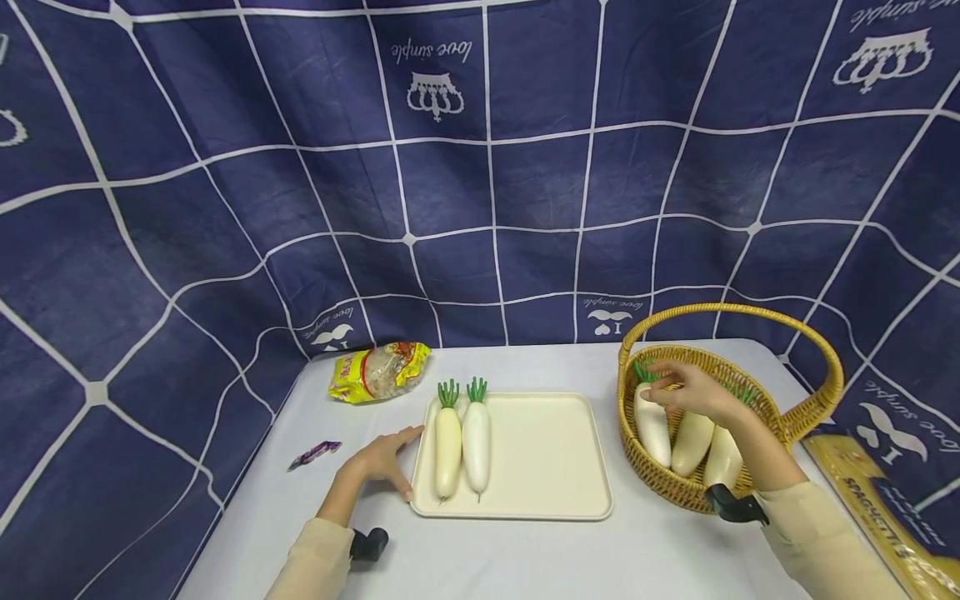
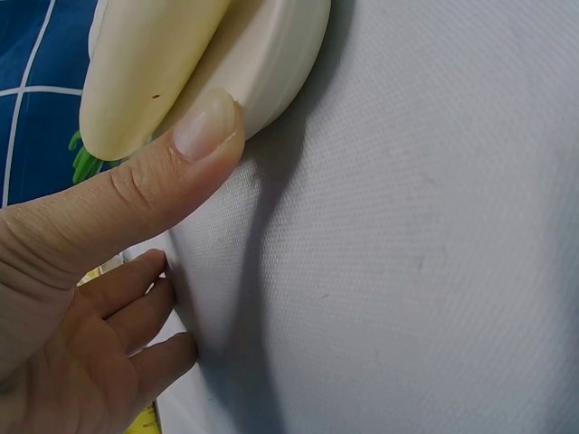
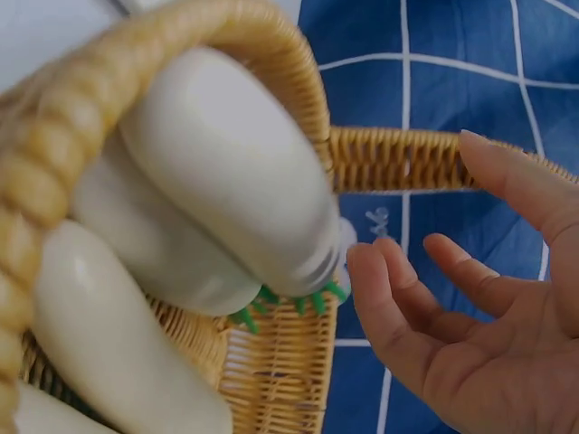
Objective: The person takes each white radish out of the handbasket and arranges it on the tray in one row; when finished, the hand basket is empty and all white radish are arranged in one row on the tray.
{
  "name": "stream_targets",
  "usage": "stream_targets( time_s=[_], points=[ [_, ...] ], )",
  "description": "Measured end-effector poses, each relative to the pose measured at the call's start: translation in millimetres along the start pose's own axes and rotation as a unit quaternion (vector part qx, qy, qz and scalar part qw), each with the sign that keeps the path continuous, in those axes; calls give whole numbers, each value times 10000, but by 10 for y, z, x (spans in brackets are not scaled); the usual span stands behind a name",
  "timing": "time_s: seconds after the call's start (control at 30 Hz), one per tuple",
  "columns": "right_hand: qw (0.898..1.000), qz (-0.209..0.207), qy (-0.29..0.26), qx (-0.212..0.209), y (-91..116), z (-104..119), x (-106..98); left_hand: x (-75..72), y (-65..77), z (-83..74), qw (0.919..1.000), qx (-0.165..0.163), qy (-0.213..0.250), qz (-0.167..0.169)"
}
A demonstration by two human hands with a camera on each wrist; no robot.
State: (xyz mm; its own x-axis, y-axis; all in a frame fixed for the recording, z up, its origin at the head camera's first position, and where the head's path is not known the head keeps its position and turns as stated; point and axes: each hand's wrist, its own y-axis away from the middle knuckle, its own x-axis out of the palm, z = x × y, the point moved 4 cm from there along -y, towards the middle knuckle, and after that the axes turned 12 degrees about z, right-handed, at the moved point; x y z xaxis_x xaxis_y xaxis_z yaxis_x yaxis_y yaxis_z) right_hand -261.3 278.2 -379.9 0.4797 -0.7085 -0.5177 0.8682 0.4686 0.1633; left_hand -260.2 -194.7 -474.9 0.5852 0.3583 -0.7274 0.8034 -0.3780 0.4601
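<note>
My left hand [image 1: 378, 462] is at the left edge of the cream tray [image 1: 543, 458], thumb against its rim and fingers spread. Two toy white radishes with green tops lie side by side on the tray, a yellowish radish [image 1: 447, 454] and a whiter radish [image 1: 476, 450]. Over the wicker basket [image 1: 660, 482] hovers my right hand [image 1: 690, 390], close to the green top of a white radish [image 1: 652, 429]. The right wrist view shows its fingers apart and loosely bent, holding nothing. More radishes [image 3: 226, 163] lie in the basket, partly hidden by my wrist.
A yellow-and-clear food bag [image 1: 381, 372] lies at the back left, with a small purple wrapped candy [image 1: 315, 454] in front of it. The basket's tall handle [image 1: 735, 308] arches up behind my right hand. A spaghetti packet [image 1: 877, 508] lies at the right edge.
</note>
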Motion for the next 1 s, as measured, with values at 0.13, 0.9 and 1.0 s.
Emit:
stream_targets(
  time_s=[0.13,0.9,1.0],
  points=[
    [9997,-114,43,206,-29,-90,-38,5,-10,13,10000,-6,26,-16],
    [9948,529,100,866,-132,-248,63,2,-14,25,10000,10,6,-8],
    [9922,832,318,875,-145,-210,41,1,-13,26,10000,24,36,-19]
  ],
)
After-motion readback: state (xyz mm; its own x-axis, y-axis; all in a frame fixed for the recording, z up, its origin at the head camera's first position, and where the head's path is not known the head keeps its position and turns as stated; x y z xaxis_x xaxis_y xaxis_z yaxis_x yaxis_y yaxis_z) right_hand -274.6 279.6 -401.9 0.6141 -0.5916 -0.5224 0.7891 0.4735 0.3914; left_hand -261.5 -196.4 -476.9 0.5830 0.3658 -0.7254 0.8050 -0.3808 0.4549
